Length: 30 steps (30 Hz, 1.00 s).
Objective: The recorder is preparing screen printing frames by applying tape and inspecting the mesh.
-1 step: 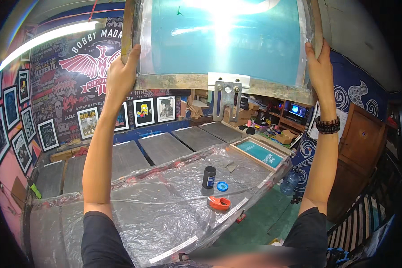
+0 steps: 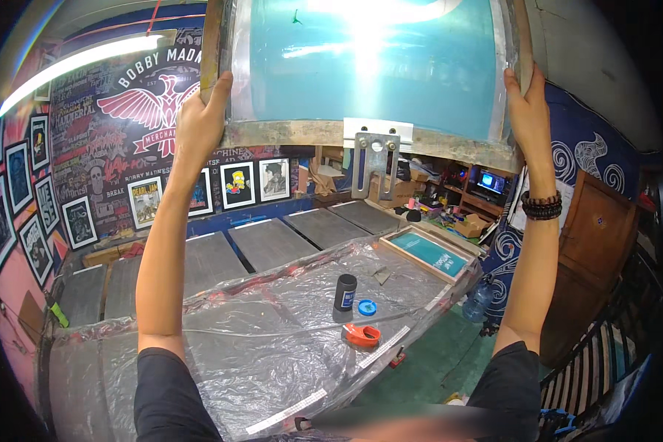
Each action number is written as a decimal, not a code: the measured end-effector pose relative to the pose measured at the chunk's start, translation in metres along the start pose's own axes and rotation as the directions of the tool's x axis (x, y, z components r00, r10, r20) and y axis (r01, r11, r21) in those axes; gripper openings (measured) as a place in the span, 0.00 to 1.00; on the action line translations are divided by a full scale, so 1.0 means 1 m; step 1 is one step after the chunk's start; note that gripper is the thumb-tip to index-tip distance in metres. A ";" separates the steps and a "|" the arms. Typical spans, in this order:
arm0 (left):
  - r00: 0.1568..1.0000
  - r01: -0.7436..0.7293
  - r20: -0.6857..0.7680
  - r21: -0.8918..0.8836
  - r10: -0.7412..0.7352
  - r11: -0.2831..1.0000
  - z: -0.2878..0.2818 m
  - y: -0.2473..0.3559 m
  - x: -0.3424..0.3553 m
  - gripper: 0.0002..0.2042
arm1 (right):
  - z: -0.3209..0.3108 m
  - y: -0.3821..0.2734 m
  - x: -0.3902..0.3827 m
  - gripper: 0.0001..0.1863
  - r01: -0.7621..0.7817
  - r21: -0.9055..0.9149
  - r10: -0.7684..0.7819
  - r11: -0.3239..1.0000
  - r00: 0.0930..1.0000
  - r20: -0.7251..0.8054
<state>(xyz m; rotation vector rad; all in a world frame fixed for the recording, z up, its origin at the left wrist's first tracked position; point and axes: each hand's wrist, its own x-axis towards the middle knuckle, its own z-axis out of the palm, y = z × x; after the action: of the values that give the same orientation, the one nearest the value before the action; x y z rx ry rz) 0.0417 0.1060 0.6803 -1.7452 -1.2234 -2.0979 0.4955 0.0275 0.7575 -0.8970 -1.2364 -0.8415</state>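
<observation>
Worktop (image 2: 221, 331): plastic-covered, below raised arms.
Left hand (image 2: 199, 121): grip closed on screen frame (image 2: 368, 66).
Right hand (image 2: 524, 103): grip holding frame's other side.

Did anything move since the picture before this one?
No, nothing moved. The left hand and right hand still grip the sides of the wooden frame with the teal screen, held up high against the light.

Both arms extend upward, nearly straight. The left hand (image 2: 199, 121) and right hand (image 2: 524, 103) are raised overhead, palms facing inward, fingers (image 2: 221, 88) curled closed. A beaded band circles the right wrist.
</observation>
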 end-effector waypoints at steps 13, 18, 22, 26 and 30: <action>1.000 -0.010 -0.009 0.070 0.011 0.998 -0.012 0.012 0.031 0.37 | 0.006 0.010 0.031 0.39 0.047 0.013 -0.047 0.999 0.999 -0.006; 0.997 -0.057 -0.044 0.057 0.059 0.997 -0.021 0.019 0.058 0.37 | 0.007 0.015 0.063 0.38 0.128 0.025 -0.128 0.991 0.992 -0.019; 0.994 -0.096 -0.053 0.034 0.098 0.995 -0.026 0.026 0.075 0.39 | 0.011 0.014 0.087 0.37 0.172 0.009 -0.172 0.985 0.984 -0.044; 0.992 -0.114 -0.055 -0.001 0.114 0.993 -0.023 0.028 0.077 0.39 | 0.005 0.015 0.095 0.36 0.193 0.058 -0.192 0.980 0.981 -0.008; 0.985 -0.139 -0.102 0.009 0.139 0.990 -0.026 0.025 0.071 0.36 | 0.003 0.001 0.079 0.37 0.111 -0.012 -0.112 0.994 0.994 -0.015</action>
<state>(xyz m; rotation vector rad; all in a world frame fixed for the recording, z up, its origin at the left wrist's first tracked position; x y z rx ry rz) 0.0150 0.0986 0.7546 -1.6476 -1.0446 -2.0774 0.5063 0.0267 0.8354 -0.8347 -1.2784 -0.9435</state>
